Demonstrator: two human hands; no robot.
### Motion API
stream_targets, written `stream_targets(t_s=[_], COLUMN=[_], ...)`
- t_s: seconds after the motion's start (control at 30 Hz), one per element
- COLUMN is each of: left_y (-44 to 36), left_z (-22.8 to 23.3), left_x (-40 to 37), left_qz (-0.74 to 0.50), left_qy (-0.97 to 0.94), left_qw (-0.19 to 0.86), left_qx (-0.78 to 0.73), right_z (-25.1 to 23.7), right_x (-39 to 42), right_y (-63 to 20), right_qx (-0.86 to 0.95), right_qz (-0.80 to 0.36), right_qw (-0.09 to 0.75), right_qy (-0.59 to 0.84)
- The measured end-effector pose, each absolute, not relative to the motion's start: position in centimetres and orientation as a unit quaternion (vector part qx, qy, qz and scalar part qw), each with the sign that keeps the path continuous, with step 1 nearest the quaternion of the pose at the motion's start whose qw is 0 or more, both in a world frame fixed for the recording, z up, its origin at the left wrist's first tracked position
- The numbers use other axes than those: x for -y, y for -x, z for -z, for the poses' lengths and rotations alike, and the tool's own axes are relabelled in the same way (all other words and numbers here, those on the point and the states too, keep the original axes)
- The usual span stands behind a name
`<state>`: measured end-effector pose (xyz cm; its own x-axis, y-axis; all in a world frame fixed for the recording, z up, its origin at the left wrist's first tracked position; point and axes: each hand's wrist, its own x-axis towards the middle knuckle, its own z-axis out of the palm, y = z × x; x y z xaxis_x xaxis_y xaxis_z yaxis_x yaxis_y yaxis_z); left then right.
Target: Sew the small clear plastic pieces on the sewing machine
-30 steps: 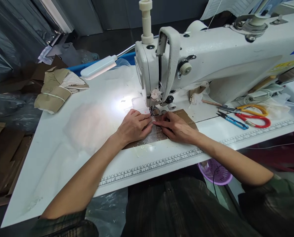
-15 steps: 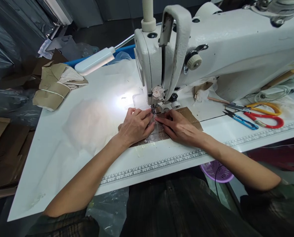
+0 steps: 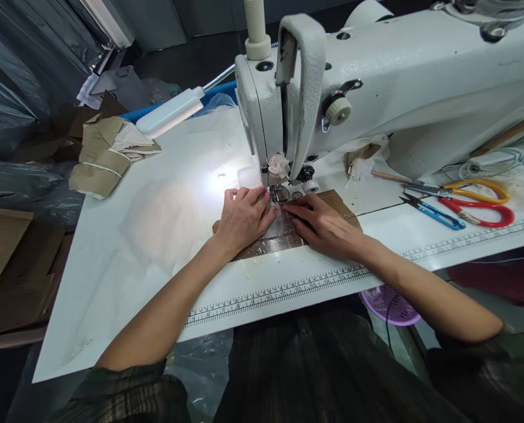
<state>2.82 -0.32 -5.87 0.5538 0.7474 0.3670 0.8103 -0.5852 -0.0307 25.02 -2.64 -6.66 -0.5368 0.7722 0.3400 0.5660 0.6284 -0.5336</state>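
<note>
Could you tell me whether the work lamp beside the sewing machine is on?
On: the lamp throws a bright glare on the table.

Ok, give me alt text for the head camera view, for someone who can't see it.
Both hands, left hand and right hand, press a brown sheet flat under the needle of a white sewing machine. Scissors lie to the right on the white table.

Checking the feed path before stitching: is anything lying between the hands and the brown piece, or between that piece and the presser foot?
Nothing visible. The left hand and right hand lie flat on the brown piece, whose far edge already sits at the presser foot. The scissors lie off to the right.
</note>
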Motion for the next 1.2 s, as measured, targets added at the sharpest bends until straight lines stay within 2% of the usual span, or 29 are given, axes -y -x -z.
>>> stream_targets(t_s=[0.23,0.43,0.57,0.67,0.8,0.93,1.0,1.1,1.2], left_y=[-0.7,1.0,0.7,0.1,-1.1,-1.6,-1.5,-1.1,-0.7], left_z=[2.7,0.0,0.5,1.2,2.4,4.0,4.6,4.9,5.1], left_x=[-0.2,2.5,4.3,4.6,3.7,2.2,1.8,1.8,2.0], left_qz=[0.207,0.181,0.182,0.179,0.167,0.215,0.235,0.232,0.225], left_qy=[0.864,0.883,0.893,0.906,0.924,0.926,0.93,0.937,0.936], left_qw=[0.138,0.096,0.065,0.025,-0.008,0.018,0.031,0.024,-0.001], left_qx=[0.439,0.421,0.406,0.383,0.343,0.31,0.283,0.261,0.272], right_z=[6.2,5.7,5.5,5.3,5.5,5.3,4.7,3.5,2.9], right_x=[2.1,2.9,3.0,2.7,2.6,2.4,2.0,0.5,-1.4], right_y=[-26.0,-25.3,-24.3,-23.9,-23.7,-24.0,-24.4,-25.1,-25.3], right_qx=[0.846,0.92,0.94,0.938,0.898,0.853,0.864,0.897,0.9], right_qz=[-0.198,-0.15,-0.099,-0.11,-0.2,-0.277,-0.285,-0.275,-0.239], right_qw=[0.309,0.232,0.184,0.167,0.221,0.291,0.27,0.186,0.13], right_qy=[0.387,0.277,0.271,0.284,0.324,0.333,0.315,0.292,0.34])
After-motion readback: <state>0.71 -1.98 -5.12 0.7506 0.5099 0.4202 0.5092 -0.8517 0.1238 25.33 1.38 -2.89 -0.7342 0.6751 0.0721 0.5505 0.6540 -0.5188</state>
